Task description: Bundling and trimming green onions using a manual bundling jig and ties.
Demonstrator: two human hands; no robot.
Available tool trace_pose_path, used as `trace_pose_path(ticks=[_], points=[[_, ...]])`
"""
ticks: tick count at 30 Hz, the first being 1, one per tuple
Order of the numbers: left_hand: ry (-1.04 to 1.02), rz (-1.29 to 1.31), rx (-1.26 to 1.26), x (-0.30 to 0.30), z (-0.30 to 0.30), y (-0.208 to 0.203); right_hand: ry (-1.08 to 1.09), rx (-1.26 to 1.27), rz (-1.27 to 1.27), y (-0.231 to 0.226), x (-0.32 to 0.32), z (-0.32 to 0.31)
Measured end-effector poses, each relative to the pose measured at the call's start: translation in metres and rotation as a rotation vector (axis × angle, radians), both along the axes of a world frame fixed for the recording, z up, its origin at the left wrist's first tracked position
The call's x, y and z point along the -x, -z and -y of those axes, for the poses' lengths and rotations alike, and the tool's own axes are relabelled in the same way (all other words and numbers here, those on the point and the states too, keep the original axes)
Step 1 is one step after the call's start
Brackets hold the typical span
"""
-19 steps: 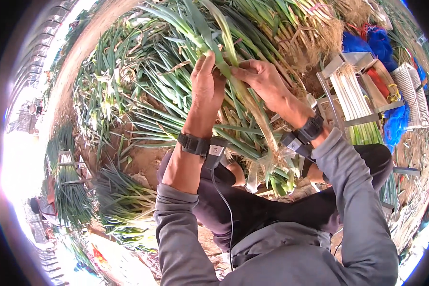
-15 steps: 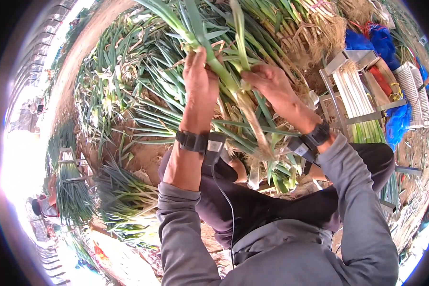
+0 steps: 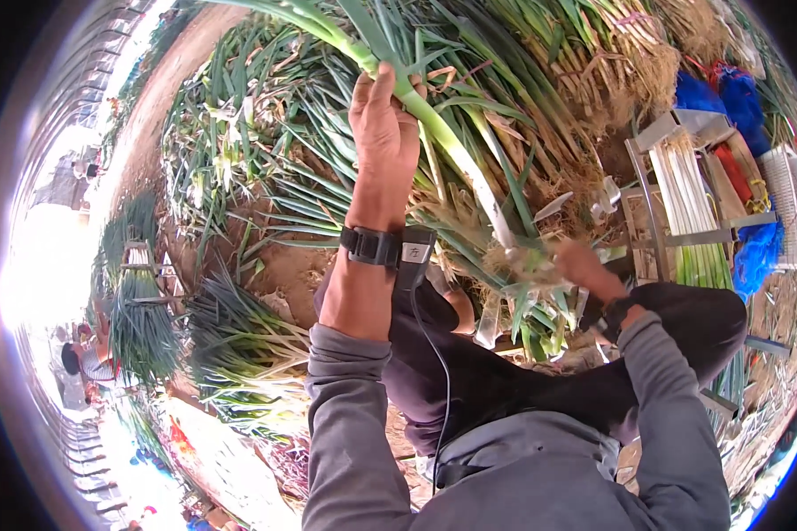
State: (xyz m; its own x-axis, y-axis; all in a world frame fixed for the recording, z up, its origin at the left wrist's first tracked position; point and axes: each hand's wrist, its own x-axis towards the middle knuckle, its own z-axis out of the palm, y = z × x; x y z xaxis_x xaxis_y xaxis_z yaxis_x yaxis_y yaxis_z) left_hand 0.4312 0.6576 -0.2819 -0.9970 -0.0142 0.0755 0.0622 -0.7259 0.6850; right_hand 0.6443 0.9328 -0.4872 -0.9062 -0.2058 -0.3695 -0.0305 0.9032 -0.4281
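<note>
My left hand (image 3: 386,124) is closed around the green upper stalk of a long green onion (image 3: 452,146), whose leaves fan out toward the upper left. Its lower shaft runs down to the right, pale and smooth, ending in roots. Beside that root end, my right hand (image 3: 586,268) is smeared by motion. The fingers look curled round a blurred, pale-green peeled outer leaf (image 3: 533,262); its exact outline is unclear. Torn leaves and trimmings (image 3: 540,323) lie below, between my legs.
Large heaps of green onions (image 3: 328,150) cover the ground ahead, with rooty bundles (image 3: 629,71) at far right. A metal rack (image 3: 660,199) at right holds white-stemmed onions beside blue netting (image 3: 753,252) and a white basket (image 3: 786,199). More bundles (image 3: 146,310) are at left.
My right hand has swept down and right from the upper stalk to the root end. The brownish outer layer has come off, exposing the pale shaft. My left hand keeps its grip.
</note>
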Motion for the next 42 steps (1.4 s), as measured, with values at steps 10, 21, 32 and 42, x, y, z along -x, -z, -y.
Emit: trace_pose_path(ticks=[10,21,32,42], points=[[0.241,0.023,0.062,-0.009,-0.032,0.011,0.172,0.999,-0.391,-0.217,0.155,0.088],[0.343,0.053,0.059,-0.021,-0.038,0.005,0.193,1.195,-0.292,-0.221,0.158,0.087],[0.22,0.109,0.01,-0.015,-0.031,0.004,0.08,0.998,-0.562,-0.216,0.14,0.097],[0.19,-0.062,-0.104,0.011,0.027,-0.002,0.185,0.913,-0.209,-0.157,0.064,0.076]])
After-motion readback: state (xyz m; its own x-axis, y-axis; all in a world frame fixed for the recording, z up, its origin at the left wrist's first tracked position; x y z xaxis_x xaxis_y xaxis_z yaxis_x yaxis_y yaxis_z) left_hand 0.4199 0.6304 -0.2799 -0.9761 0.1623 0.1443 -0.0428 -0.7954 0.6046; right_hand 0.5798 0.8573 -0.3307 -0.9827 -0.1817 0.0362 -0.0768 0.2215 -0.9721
